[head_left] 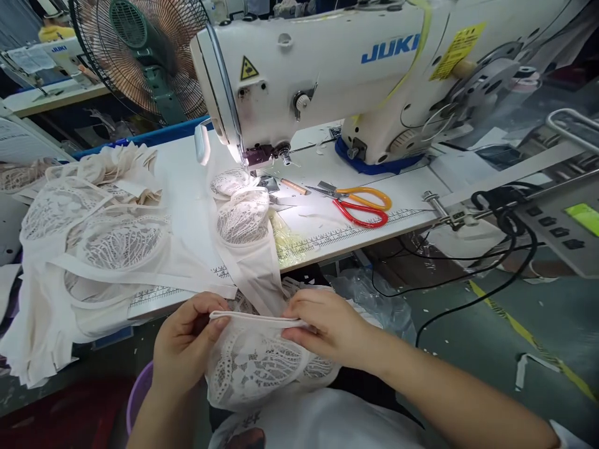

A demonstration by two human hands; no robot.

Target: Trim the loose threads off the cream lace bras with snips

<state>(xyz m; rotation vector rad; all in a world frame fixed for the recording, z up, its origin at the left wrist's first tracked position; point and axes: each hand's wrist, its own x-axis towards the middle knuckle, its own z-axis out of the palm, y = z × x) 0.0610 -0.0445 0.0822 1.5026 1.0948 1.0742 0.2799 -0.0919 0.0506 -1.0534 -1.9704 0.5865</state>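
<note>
Item 1: my left hand (185, 349), low in the view and in front of the counter edge. Thumb and fingers are pinched together on the left end of the bound top edge of a lace piece (255, 365).

Item 2: my right hand (327, 327), fingers closed flat on the right end of that same edge. The lace piece hangs between both hands over my lap, below the counter (327, 227). A strip of cream fabric runs up from it onto the counter.

Item 3: chain of lace cups (241, 212), lying on the counter just under the needle end of the sewing machine (318, 68).

Item 4: stack of lace pieces (93, 231), spread over the counter's left side and drooping past its front edge.

Item 5: scissors (362, 202), orange and red handles, flat on the counter to the right of the needle.

Item 6: small tool (294, 186) with a wooden handle, between needle and scissors; possibly an awl, too small to tell.

Item 7: fan (140, 56), standing behind the machine at the upper left.
</note>
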